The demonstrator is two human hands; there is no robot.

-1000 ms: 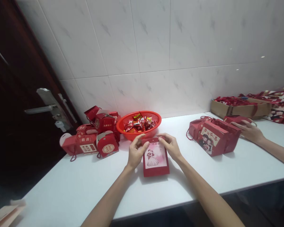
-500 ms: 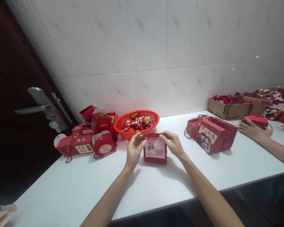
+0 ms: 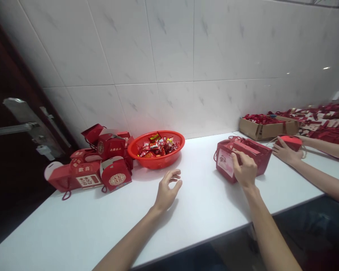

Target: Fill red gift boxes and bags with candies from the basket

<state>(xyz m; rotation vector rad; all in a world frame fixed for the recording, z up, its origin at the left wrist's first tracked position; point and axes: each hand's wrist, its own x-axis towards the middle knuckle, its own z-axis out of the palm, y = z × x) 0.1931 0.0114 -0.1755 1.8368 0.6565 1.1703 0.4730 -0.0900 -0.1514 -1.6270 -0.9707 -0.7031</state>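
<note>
A small red box with a pink picture panel (image 3: 225, 162) stands at the front of a group of red boxes (image 3: 260, 154) on the right part of the white table. My right hand (image 3: 245, 169) pinches the top edge of that pink-panelled box. Over the middle of the table is my left hand (image 3: 167, 191), its fingers curved and apart, holding nothing. Beyond it, near the wall, a red plastic basket (image 3: 158, 162) contains wrapped candies (image 3: 158, 146).
Several red boxes (image 3: 87, 173) are piled at the left. A cardboard box (image 3: 255, 130) of red items stands at the back right, beside a heap of red packages (image 3: 327, 120). Another person's hands (image 3: 288, 152) hold a red box (image 3: 290, 142) at the right.
My right hand has carried the pink-panelled box right, up against the other red boxes. My left hand has let go of it. The view has shifted to the right.
</note>
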